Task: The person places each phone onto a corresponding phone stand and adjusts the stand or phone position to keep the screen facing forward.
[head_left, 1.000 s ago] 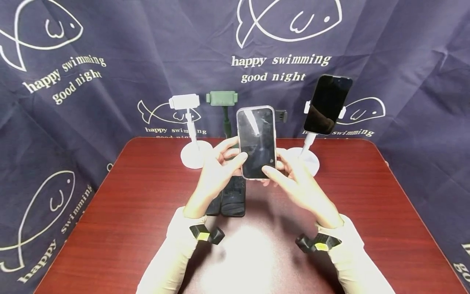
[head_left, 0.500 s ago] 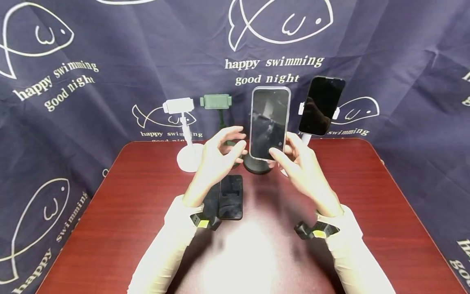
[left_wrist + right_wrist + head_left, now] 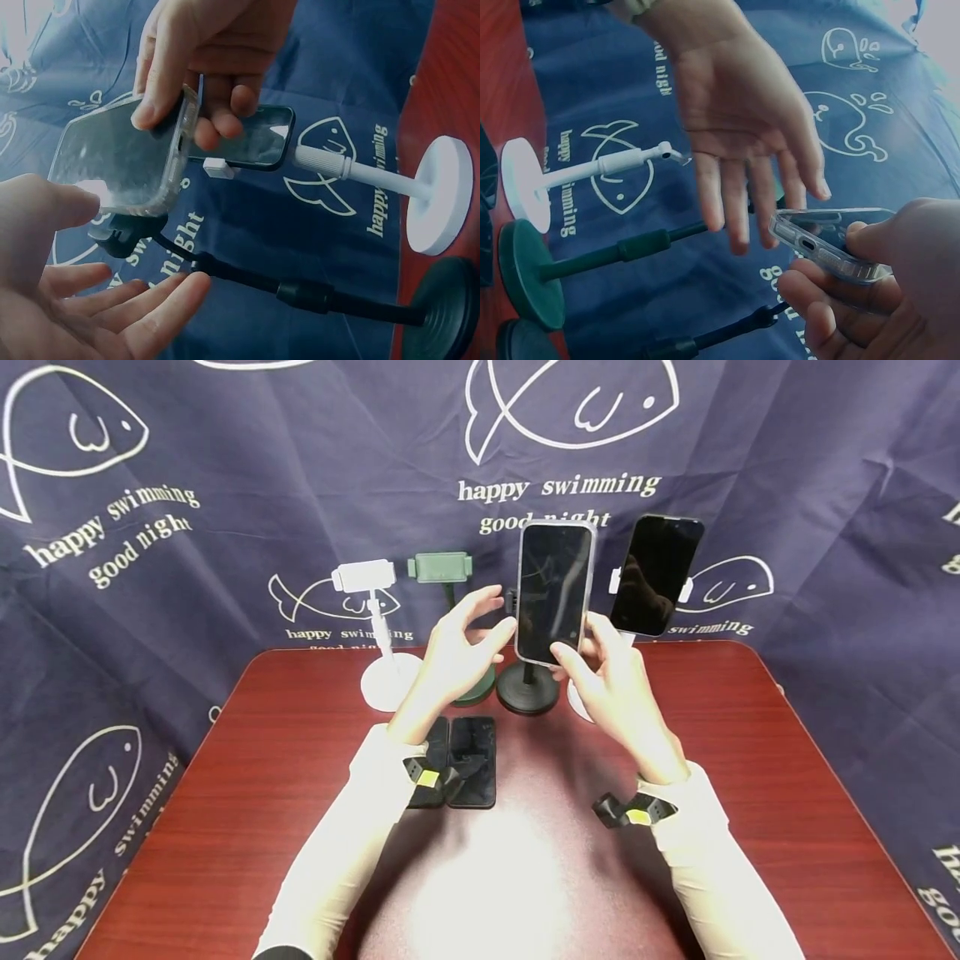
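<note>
A smartphone in a clear case (image 3: 555,593) is upright in front of the black phone stand (image 3: 527,690). My right hand (image 3: 618,685) pinches its lower right corner, thumb on the screen and fingers behind, as the right wrist view also shows around the phone's lower end (image 3: 817,251). My left hand (image 3: 465,647) is at the phone's left edge with fingers spread and loosely bent. In the left wrist view, its thumb (image 3: 71,204) overlaps the phone's edge; whether it touches, I cannot tell. The black stand's clamp (image 3: 124,236) is behind the phone, mostly hidden.
Another phone (image 3: 657,575) is mounted on a white stand (image 3: 442,195) at right. A white stand (image 3: 364,576) and a green stand (image 3: 441,567) hold no phones at left. Two dark phones lie side by side on the red table (image 3: 750,777), one (image 3: 480,768) partly behind my left wrist.
The phone has moved up and right, toward the black stand. My left hand let go of its edge, then rose back beside it. My right hand kept its grip.
</note>
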A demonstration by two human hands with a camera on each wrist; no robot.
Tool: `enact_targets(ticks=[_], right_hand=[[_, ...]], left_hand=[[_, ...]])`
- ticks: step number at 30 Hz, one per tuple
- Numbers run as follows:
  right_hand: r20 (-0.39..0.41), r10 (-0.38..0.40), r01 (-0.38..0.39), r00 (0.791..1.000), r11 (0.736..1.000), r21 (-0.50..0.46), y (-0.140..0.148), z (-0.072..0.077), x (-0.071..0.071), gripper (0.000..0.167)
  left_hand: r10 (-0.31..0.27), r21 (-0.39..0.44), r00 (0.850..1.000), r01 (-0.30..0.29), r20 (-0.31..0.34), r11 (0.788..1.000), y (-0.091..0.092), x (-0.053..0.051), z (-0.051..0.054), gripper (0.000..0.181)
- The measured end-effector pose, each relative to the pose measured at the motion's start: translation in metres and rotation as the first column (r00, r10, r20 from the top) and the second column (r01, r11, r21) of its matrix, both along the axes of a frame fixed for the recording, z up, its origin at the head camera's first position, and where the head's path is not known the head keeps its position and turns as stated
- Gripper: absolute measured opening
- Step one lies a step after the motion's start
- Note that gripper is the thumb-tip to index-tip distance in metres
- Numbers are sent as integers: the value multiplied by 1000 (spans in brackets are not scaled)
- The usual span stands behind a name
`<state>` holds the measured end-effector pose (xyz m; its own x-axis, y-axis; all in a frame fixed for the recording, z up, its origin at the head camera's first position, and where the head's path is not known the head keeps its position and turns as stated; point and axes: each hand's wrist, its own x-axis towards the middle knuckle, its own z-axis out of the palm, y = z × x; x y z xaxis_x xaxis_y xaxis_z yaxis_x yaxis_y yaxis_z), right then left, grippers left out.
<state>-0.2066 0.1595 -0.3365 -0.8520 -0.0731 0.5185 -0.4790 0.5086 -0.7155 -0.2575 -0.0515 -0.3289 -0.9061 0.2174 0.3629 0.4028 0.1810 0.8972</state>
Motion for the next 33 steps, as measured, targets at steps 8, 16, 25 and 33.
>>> enact_targets(ticks=[8, 16, 25, 33], right_hand=[[-59, -21, 21, 998, 1000, 12, -5, -5, -8, 36], [-55, -48, 50, 997, 998, 38, -7, -4, -9, 39], [-72, -47, 50, 996, 998, 46, -8, -5, -11, 54], [-95, -71, 75, 993, 996, 39, -6, -7, -12, 72]], left_hand=[[-3, 8, 999, 3, 31, 1000, 7, -11, 3, 52], [-6, -75, 1000, 7, 13, 997, 14, -16, 4, 51], [34, -138, 995, -47, -96, 989, 17, -21, 6, 44], [51, -132, 994, -63, -93, 989, 20, -23, 7, 41]])
